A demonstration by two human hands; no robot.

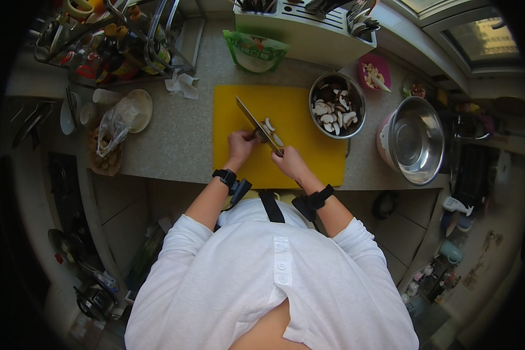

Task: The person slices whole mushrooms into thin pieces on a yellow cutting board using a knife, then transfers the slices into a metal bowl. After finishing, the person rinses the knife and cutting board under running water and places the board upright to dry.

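My right hand point(290, 161) grips the handle of a kitchen knife point(257, 123), whose broad blade slants away to the upper left over a yellow cutting board point(319, 162). Against the blade's left side, my left hand point(239, 146) pinches a brown mushroom point(259, 135), mostly hidden by fingers and blade. On the blade's right side lie a few pale mushroom slices point(270, 127). A steel bowl point(359, 113) overlaps the board's upper right corner, holding many sliced mushrooms point(332, 114).
A large steel basin point(415, 140) stands at right near a pink dish point(385, 72) of pale pieces. Behind the board are a green pouch point(256, 51) and a utensil holder point(297, 33). Bottles in a rack point(159, 52), a plate point(144, 105) and a plastic bag point(113, 127) occupy the left.
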